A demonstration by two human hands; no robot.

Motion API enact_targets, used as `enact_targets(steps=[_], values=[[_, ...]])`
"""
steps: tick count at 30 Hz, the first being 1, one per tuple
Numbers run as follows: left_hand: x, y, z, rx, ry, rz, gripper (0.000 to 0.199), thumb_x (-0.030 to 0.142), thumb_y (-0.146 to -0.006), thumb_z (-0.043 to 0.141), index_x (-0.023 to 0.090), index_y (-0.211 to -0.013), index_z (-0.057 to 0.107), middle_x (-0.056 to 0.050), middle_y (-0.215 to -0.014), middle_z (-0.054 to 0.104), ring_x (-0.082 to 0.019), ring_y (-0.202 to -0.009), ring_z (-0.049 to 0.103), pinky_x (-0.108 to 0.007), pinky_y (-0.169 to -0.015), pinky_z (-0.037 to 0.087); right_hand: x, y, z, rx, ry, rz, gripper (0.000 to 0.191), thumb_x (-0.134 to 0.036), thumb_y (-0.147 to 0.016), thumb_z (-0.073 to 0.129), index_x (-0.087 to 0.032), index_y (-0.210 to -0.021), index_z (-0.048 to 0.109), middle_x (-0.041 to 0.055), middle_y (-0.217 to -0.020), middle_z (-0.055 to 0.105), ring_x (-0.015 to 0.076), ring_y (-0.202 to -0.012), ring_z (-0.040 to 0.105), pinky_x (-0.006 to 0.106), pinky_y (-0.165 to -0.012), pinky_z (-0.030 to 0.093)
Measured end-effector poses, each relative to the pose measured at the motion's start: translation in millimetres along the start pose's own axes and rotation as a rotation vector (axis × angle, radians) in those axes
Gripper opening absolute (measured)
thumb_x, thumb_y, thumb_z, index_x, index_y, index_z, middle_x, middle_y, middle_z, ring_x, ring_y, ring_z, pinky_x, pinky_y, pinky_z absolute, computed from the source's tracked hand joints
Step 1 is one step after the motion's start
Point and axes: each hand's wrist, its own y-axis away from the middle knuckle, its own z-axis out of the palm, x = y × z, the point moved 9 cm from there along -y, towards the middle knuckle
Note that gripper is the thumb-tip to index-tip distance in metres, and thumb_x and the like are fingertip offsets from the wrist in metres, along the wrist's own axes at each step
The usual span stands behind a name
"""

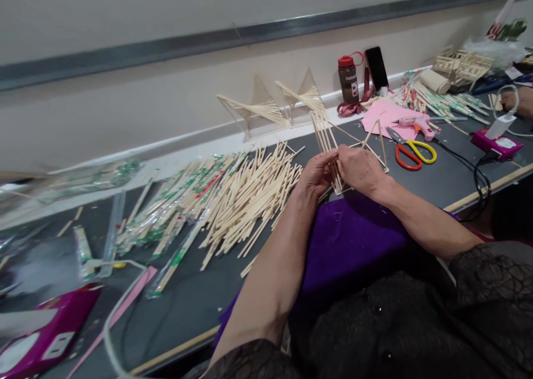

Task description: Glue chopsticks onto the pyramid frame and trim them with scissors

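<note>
A fan-like frame of wooden chopsticks [322, 130] stands between my hands, its sticks spreading away from me. My left hand [317, 174] is closed on its left side. From the right, my right hand [361, 169] is closed on the same frame, its fingertips partly hidden. Below both hands lies a purple cloth [353, 234]. Just left is a large heap of loose chopsticks [254, 195]. A small triangle of sticks [380, 143] stands right of my right hand. Two twisted stick structures [258, 109] rest against the wall behind.
Scissors [410, 152], a pink glue gun [420, 124] and pink paper [381, 115] lie to the right. Beyond are a bottle [348, 81], a phone [377, 69], a power strip [497, 144] and another person's hand [518, 101]. Wrapped chopsticks [175, 207] lie left.
</note>
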Motion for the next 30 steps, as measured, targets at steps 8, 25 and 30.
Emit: enact_targets(steps=[8, 25, 30], values=[[0, -5, -2.5, -0.066, -0.075, 0.029, 0.015, 0.013, -0.073, 0.075, 0.014, -0.061, 0.066, -0.001, -0.056, 0.066, -0.011, -0.047, 0.058, -0.021, -0.051, 0.047, 5, -1, 0, 0.02, -0.014, 0.009, 0.03, -0.015, -0.099, 0.041, -0.006, -0.117, 0.064, 0.0204, -0.103, 0.074, 0.0285, -0.096, 0.073, 0.032, -0.073, 0.051], [3, -7, 9.5, -0.145, -0.102, 0.062, 0.01, 0.011, -0.072, 0.072, 0.014, -0.065, 0.065, -0.002, -0.062, 0.066, -0.012, -0.058, 0.059, -0.027, -0.067, 0.051, 5, -2, 0, 0.044, 0.16, 0.049, 0.032, -0.014, -0.099, 0.042, -0.007, -0.126, 0.057, 0.0204, -0.098, 0.073, 0.0274, -0.087, 0.071, 0.033, -0.071, 0.049], [4, -6, 8.5, -0.124, -0.123, 0.075, 0.011, 0.012, -0.072, 0.073, 0.014, -0.066, 0.064, 0.0, -0.058, 0.064, -0.012, -0.055, 0.057, -0.025, -0.062, 0.049, 2, 0, -1, 0.028, 0.181, 0.033, 0.032, -0.015, -0.1, 0.041, -0.008, -0.127, 0.056, 0.0205, -0.099, 0.073, 0.028, -0.088, 0.072, 0.033, -0.07, 0.049]])
